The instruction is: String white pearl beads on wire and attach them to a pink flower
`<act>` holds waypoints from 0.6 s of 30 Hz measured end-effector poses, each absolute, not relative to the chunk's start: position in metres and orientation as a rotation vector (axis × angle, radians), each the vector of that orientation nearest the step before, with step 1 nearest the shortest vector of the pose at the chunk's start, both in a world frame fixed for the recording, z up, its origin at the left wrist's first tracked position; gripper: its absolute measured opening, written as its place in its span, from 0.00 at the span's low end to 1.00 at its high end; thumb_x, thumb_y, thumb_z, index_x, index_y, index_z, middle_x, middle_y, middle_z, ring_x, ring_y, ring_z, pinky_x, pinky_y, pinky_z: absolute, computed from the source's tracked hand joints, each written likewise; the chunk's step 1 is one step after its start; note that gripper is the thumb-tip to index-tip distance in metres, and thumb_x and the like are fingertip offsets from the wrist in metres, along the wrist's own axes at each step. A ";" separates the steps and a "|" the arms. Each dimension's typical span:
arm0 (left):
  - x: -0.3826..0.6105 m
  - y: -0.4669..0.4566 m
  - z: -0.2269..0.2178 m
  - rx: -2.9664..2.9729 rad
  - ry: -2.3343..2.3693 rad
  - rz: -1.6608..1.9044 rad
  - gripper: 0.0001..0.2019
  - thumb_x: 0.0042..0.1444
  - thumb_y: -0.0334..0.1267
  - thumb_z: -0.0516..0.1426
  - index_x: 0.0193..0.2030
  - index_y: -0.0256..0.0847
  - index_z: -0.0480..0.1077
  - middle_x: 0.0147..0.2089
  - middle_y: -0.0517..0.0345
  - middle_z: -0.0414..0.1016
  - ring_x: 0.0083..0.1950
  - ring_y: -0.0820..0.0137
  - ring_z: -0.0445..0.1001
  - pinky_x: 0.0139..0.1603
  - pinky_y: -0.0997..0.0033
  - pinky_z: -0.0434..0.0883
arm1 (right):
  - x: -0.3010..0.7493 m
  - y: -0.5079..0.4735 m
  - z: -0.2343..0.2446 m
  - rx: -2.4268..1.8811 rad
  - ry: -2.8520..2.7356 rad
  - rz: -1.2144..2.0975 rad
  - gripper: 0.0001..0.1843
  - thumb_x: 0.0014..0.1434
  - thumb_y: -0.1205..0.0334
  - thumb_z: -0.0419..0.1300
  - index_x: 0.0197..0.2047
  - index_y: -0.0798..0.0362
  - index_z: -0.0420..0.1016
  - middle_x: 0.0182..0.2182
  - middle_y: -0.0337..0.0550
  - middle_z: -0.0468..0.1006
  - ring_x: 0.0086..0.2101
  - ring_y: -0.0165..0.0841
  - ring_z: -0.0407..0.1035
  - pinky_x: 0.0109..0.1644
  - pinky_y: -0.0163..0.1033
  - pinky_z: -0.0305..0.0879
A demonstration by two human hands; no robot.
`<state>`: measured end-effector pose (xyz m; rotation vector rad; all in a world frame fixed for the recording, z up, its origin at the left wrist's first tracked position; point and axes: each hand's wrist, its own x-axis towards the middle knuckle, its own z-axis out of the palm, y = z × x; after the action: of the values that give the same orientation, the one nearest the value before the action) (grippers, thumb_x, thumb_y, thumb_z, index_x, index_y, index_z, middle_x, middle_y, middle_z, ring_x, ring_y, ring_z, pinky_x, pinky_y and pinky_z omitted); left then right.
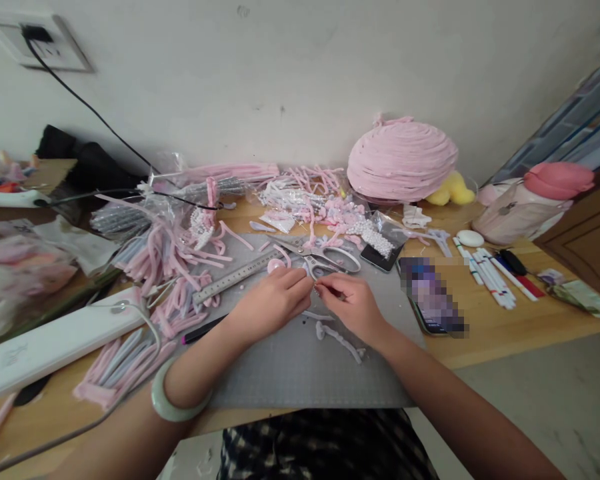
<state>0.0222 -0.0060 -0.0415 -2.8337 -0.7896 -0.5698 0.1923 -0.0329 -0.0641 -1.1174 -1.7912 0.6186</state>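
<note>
My left hand (pixel 275 300) and my right hand (pixel 350 303) meet over a grey cutting mat (pixel 300 367), fingertips pinched together on a tiny piece I cannot make out. A pale fuzzy pipe cleaner (pixel 337 337) lies on the mat just below my right hand. Scissors (pixel 320 257) lie just beyond my fingers, and a metal ruler (pixel 237 275) lies slanted to the left of my left hand. A pale green bangle (pixel 173 400) is on my left wrist.
Pink pipe cleaners (pixel 165 260) are heaped at the left and back. A phone (pixel 433 297) and several pens (pixel 490 277) lie to the right. A pink coiled dome (pixel 403 160) and a pink bottle (pixel 530 203) stand at the back right. A white power bank (pixel 55 340) lies left.
</note>
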 end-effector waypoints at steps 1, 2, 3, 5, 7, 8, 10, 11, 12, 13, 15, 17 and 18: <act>0.023 -0.007 -0.042 -2.816 -0.796 -0.598 0.10 0.59 0.32 0.46 0.29 0.38 0.64 0.26 0.59 0.62 0.30 0.69 0.62 0.34 0.71 0.60 | 0.191 -0.034 -0.065 -1.107 -1.783 0.589 0.08 0.55 0.67 0.54 0.31 0.56 0.75 0.26 0.42 0.75 0.28 0.29 0.68 0.33 0.32 0.63; 0.024 -0.008 -0.043 -2.800 -0.804 -0.623 0.10 0.59 0.31 0.47 0.28 0.39 0.63 0.26 0.59 0.62 0.30 0.69 0.61 0.33 0.71 0.60 | 0.190 -0.035 -0.065 -1.102 -1.773 0.563 0.08 0.55 0.67 0.54 0.31 0.56 0.75 0.26 0.42 0.75 0.28 0.29 0.68 0.33 0.33 0.64; 0.025 -0.008 -0.044 -2.787 -0.810 -0.647 0.10 0.58 0.31 0.47 0.27 0.39 0.63 0.25 0.59 0.62 0.30 0.68 0.61 0.33 0.71 0.60 | 0.189 -0.035 -0.065 -1.100 -1.762 0.542 0.08 0.56 0.67 0.53 0.31 0.56 0.75 0.26 0.42 0.75 0.28 0.29 0.68 0.33 0.33 0.64; 0.026 -0.010 -0.045 -2.759 -0.826 -0.697 0.10 0.58 0.31 0.47 0.26 0.39 0.62 0.25 0.59 0.62 0.29 0.68 0.61 0.32 0.71 0.60 | 0.187 -0.037 -0.066 -1.103 -1.743 0.509 0.09 0.56 0.68 0.53 0.31 0.56 0.74 0.26 0.42 0.75 0.28 0.29 0.68 0.33 0.33 0.64; 0.028 -0.012 -0.046 -2.723 -0.843 -0.756 0.10 0.58 0.30 0.47 0.25 0.40 0.61 0.24 0.60 0.62 0.29 0.69 0.61 0.31 0.72 0.59 | 0.185 -0.038 -0.067 -1.112 -1.729 0.481 0.09 0.56 0.68 0.53 0.32 0.56 0.74 0.25 0.42 0.74 0.28 0.29 0.68 0.33 0.33 0.64; 0.029 -0.012 -0.046 -2.706 -0.849 -0.784 0.10 0.58 0.30 0.47 0.25 0.40 0.61 0.24 0.60 0.62 0.28 0.69 0.60 0.31 0.72 0.59 | 0.183 -0.038 -0.067 -1.118 -1.721 0.467 0.09 0.56 0.68 0.52 0.31 0.56 0.74 0.25 0.42 0.74 0.27 0.29 0.67 0.32 0.33 0.64; 0.031 -0.014 -0.046 -2.678 -0.865 -0.828 0.11 0.57 0.29 0.47 0.24 0.40 0.60 0.23 0.60 0.61 0.27 0.70 0.60 0.30 0.72 0.59 | 0.181 -0.039 -0.068 -1.130 -1.695 0.440 0.10 0.57 0.67 0.52 0.32 0.56 0.74 0.25 0.42 0.75 0.28 0.29 0.68 0.34 0.34 0.65; 0.032 -0.014 -0.047 -2.668 -0.869 -0.840 0.11 0.58 0.29 0.47 0.24 0.40 0.60 0.23 0.61 0.61 0.27 0.70 0.60 0.30 0.72 0.59 | 0.180 -0.040 -0.069 -1.138 -1.683 0.432 0.10 0.57 0.67 0.52 0.32 0.55 0.74 0.26 0.43 0.75 0.29 0.30 0.69 0.35 0.34 0.65; 0.033 -0.015 -0.048 -2.658 -0.871 -0.844 0.11 0.58 0.29 0.47 0.24 0.40 0.59 0.23 0.61 0.60 0.26 0.70 0.60 0.30 0.72 0.59 | 0.179 -0.040 -0.069 -1.148 -1.671 0.427 0.10 0.57 0.67 0.52 0.33 0.55 0.74 0.27 0.43 0.76 0.30 0.30 0.69 0.36 0.35 0.65; 0.034 -0.015 -0.049 -2.647 -0.871 -0.843 0.12 0.58 0.29 0.47 0.24 0.40 0.59 0.22 0.61 0.60 0.26 0.70 0.60 0.30 0.72 0.59 | 0.178 -0.041 -0.070 -1.159 -1.660 0.425 0.10 0.57 0.66 0.51 0.33 0.54 0.75 0.28 0.44 0.76 0.31 0.31 0.69 0.37 0.35 0.65; 0.035 -0.016 -0.051 -2.622 -0.868 -0.835 0.12 0.59 0.29 0.46 0.24 0.40 0.60 0.22 0.60 0.60 0.26 0.69 0.60 0.30 0.71 0.59 | 0.176 -0.042 -0.071 -1.188 -1.640 0.431 0.10 0.57 0.66 0.51 0.33 0.54 0.75 0.29 0.44 0.77 0.31 0.32 0.70 0.38 0.36 0.66; 0.037 -0.017 -0.054 -2.603 -0.868 -0.833 0.12 0.59 0.30 0.46 0.24 0.40 0.60 0.23 0.60 0.61 0.27 0.69 0.60 0.30 0.70 0.58 | 0.174 -0.042 -0.071 -1.211 -1.616 0.449 0.11 0.57 0.65 0.51 0.33 0.53 0.75 0.28 0.44 0.77 0.30 0.32 0.69 0.38 0.37 0.66; 0.037 -0.018 -0.055 -2.604 -0.882 -0.839 0.12 0.59 0.30 0.46 0.25 0.40 0.60 0.23 0.59 0.61 0.27 0.68 0.61 0.30 0.69 0.58 | 0.174 -0.042 -0.071 -1.220 -1.606 0.469 0.11 0.57 0.65 0.52 0.33 0.53 0.75 0.28 0.44 0.77 0.30 0.32 0.69 0.37 0.37 0.66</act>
<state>0.0372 -0.0180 -0.0550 -2.6036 -0.8816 -0.8389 0.1742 -0.0418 -0.0713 -1.2199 -1.6061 0.4688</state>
